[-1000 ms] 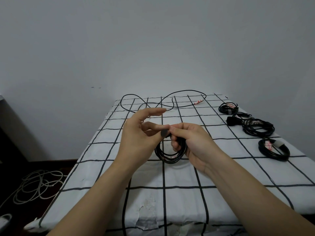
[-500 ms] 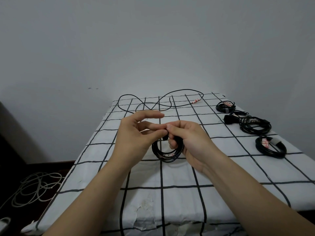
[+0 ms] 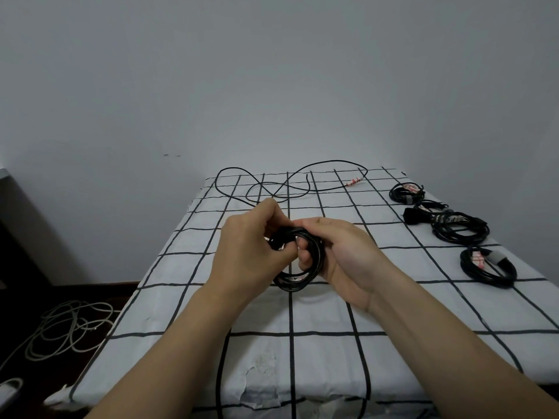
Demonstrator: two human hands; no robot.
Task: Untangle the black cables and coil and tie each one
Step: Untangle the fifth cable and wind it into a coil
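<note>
A black coiled cable (image 3: pixel 298 282) is held by the fingers (image 3: pixel 303 257); beneath them, a white, black-gridded cloth (image 3: pixel 332 313) is spread.

Tablecloth (image 3: pixel 302 316): white with black grid lines, lies under the fingers (image 3: pixel 303 257) and runs past them to the far edge. Worn, flaking patch (image 3: pixel 263 370) on the cloth's front drop, below the fingers and nearer the camera. Wall (image 3: pixel 272 86): plain grey, behind and above the fingers. Two small dark marks (image 3: pixel 171 155) on it, up and left of them. Floor (image 3: pixel 18 309): dark, well left of the fingers and lower. Loose heap of pale grey cord (image 3: pixel 66 328) on it. White object (image 3: pixel 10 388) at the lower-left corner, cut by the frame edge; kind not legible.
</note>
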